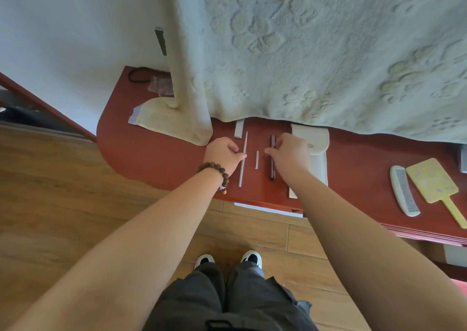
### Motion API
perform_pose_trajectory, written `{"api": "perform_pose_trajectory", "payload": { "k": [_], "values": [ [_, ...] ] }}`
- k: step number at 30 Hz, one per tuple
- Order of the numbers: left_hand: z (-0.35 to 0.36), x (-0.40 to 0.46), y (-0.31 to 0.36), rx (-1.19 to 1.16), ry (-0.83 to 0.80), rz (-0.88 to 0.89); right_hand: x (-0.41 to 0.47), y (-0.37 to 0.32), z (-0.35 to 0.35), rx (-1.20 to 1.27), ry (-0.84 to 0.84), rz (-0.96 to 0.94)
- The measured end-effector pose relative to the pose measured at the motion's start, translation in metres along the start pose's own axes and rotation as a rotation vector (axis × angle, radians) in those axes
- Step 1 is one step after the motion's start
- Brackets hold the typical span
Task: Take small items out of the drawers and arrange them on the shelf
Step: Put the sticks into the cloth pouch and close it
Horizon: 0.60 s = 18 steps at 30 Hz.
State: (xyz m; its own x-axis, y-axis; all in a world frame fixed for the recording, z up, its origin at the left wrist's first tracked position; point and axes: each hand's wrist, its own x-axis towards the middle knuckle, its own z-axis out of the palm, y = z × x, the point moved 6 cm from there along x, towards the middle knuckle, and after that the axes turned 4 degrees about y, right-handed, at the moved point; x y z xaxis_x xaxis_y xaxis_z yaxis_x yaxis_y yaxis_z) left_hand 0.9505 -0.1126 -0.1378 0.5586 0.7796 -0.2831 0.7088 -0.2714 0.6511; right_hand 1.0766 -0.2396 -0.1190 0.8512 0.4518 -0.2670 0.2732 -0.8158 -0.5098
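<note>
A long pale stick (243, 159) is being touched by the curled left hand (222, 153) on the red shelf (156, 153). A dark pen (272, 161) is being pinched by the right hand (288, 152).

Head camera looks steeply down, close above the red shelf (156, 153).

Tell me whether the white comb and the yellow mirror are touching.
Apart. The head view shows a thin strip of red shelf between the comb and the mirror.

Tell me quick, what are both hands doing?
Left hand: fingers curled, thumb touching the long pale stick.
Right hand: fingers on the dark stick; grip cannot be told.
</note>
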Motion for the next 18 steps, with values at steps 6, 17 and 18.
{"api": "perform_pose_trajectory", "payload": {
  "k": [6,17,18],
  "values": [
    [-0.011,-0.009,0.001,-0.101,0.030,0.039,0.004,-0.002,0.015,-0.161,-0.016,0.004],
    [-0.026,-0.025,0.022,-0.333,-0.060,0.103,-0.032,-0.005,-0.019,0.844,-0.163,0.169],
    [-0.028,-0.028,0.025,-0.372,-0.085,0.088,-0.036,-0.007,-0.022,0.891,-0.187,0.150]
  ]
}}
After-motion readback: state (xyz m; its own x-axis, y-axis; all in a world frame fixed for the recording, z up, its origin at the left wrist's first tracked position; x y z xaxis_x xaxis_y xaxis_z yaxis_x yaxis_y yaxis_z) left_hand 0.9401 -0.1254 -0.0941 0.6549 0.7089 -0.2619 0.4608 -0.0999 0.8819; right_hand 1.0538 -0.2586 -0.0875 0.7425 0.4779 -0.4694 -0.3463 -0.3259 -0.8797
